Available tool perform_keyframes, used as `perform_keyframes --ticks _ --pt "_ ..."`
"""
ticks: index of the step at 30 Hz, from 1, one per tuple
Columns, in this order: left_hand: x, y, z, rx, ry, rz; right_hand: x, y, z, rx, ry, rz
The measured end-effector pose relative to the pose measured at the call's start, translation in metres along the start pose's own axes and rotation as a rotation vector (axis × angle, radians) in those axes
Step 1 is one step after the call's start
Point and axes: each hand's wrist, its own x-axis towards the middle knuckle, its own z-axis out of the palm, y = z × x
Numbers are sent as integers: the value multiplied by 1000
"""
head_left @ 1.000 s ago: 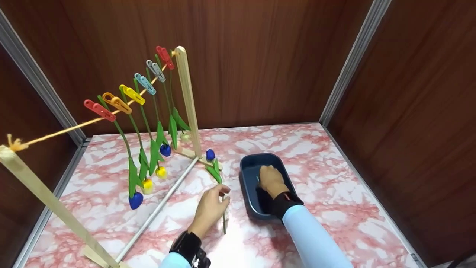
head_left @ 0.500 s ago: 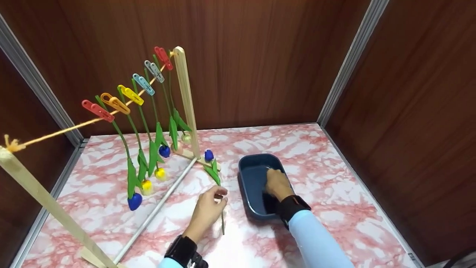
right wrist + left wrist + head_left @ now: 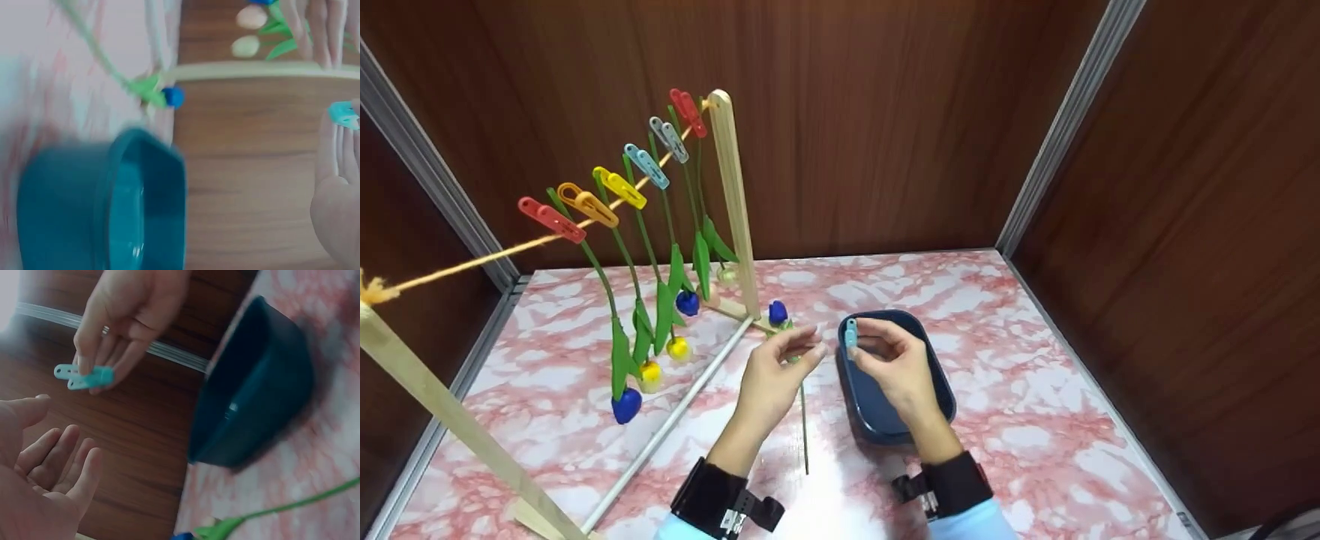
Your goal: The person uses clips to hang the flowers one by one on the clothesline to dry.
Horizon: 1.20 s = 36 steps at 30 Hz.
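My right hand (image 3: 898,366) pinches a light blue clothespin (image 3: 851,339) between thumb and fingertips, above the dark blue basin (image 3: 877,409). The left wrist view shows the clothespin (image 3: 84,377) side on, its handle ends pointing toward my left hand. That left hand (image 3: 772,375) is raised with relaxed, slightly bent fingers and holds nothing. Its fingertips stand a short way left of the clothespin. Below it, an artificial tulip with a blue bloom (image 3: 778,312) lies on the table, its green stem (image 3: 805,427) running toward me, partly hidden by the hand.
To the left, a cord strung between wooden posts (image 3: 735,195) bears several tulips hanging bloom down from coloured clothespins, such as a red one (image 3: 552,219) and a yellow one (image 3: 620,187). A white rod (image 3: 675,416) joins the posts' feet. Brown panels surround the marbled table (image 3: 1035,442).
My right hand has come up out of the basin with the light blue clothespin and moved left. The left hand has lifted away from the tulip's stem toward it.
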Motion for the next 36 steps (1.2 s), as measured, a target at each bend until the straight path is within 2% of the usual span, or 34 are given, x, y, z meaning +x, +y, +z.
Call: perform_keyframes --ticks 4,8,14,21,26,36 --pt "-1 20 3 -63 -23 33 -8 -10 12 114 -47 -40" --pt "-2 28 7 -90 -18 66 -11 -12 21 177 -83 -39" --pt "-5 28 8 -142 59 89 -13 -13 28 186 -99 -22" --pt "-3 27 11 -113 154 141 -13 -14 32 167 -86 -33" --pt "-1 26 12 -130 222 182 -14 -15 35 143 -91 -47" --pt "2 23 7 -159 255 215 -14 -13 39 115 -138 -75"
